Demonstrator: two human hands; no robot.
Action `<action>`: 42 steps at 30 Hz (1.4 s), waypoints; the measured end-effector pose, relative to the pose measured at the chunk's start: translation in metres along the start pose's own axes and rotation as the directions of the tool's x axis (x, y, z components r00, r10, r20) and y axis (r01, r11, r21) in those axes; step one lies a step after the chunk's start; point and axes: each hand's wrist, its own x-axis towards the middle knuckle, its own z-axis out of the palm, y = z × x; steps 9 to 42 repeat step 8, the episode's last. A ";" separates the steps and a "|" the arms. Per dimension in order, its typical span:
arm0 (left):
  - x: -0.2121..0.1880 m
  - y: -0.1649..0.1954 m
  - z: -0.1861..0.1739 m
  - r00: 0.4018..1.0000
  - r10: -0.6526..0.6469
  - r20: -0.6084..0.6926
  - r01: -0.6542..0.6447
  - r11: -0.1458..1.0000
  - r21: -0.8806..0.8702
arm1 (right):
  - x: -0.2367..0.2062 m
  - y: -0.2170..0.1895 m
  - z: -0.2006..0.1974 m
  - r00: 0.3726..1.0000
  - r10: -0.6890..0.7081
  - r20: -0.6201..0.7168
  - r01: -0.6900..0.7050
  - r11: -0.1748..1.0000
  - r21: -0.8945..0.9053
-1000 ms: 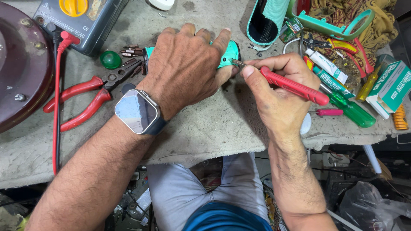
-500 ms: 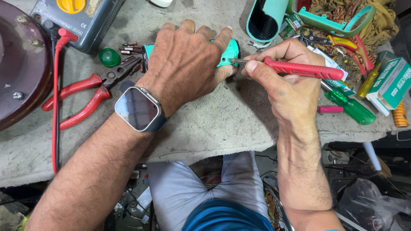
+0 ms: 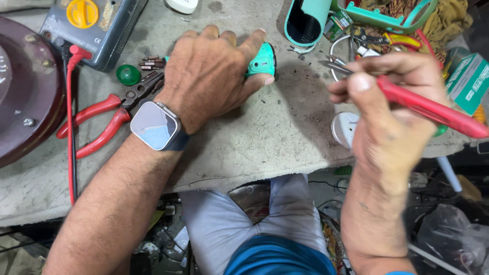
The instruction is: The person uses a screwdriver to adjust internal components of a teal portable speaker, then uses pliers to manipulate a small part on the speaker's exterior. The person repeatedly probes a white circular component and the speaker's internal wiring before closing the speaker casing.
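My left hand [image 3: 211,71] lies palm down over a small teal device [image 3: 261,59] on the grey bench and grips it; only the device's right end shows past my fingers. A square watch [image 3: 154,125] sits on that wrist. My right hand [image 3: 387,109] is raised off the bench to the right, apart from the device, and holds a red-handled screwdriver [image 3: 433,108] whose metal tip [image 3: 331,66] points left.
Red-handled pliers [image 3: 104,119], a green cap [image 3: 128,74], a grey multimeter [image 3: 89,25] with a red lead [image 3: 70,117] and a dark round casing [image 3: 23,91] lie left. A teal sleeve [image 3: 305,21], a tray of tools [image 3: 387,23] and a white disc [image 3: 346,128] lie right.
My right hand has pulled the screwdriver away from the teal device, moving right and up toward the camera. My left hand stays on the device.
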 end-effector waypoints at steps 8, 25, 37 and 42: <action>0.013 0.022 0.033 0.974 0.112 0.195 -0.129 0.989 0.079 | -0.011 -0.036 -0.227 0.982 0.034 -0.185 -0.139 0.796 -0.589; 0.013 0.022 0.033 0.974 0.112 0.195 -0.129 0.989 0.079 | -0.011 -0.036 -0.227 0.982 0.034 -0.185 -0.139 0.796 -0.589; 0.013 0.022 0.033 0.974 0.112 0.195 -0.129 0.989 0.079 | -0.011 -0.036 -0.227 0.982 0.034 -0.185 -0.139 0.796 -0.589; 0.013 0.022 0.033 0.974 0.112 0.195 -0.129 0.989 0.079 | -0.011 -0.036 -0.227 0.982 0.034 -0.185 -0.139 0.796 -0.589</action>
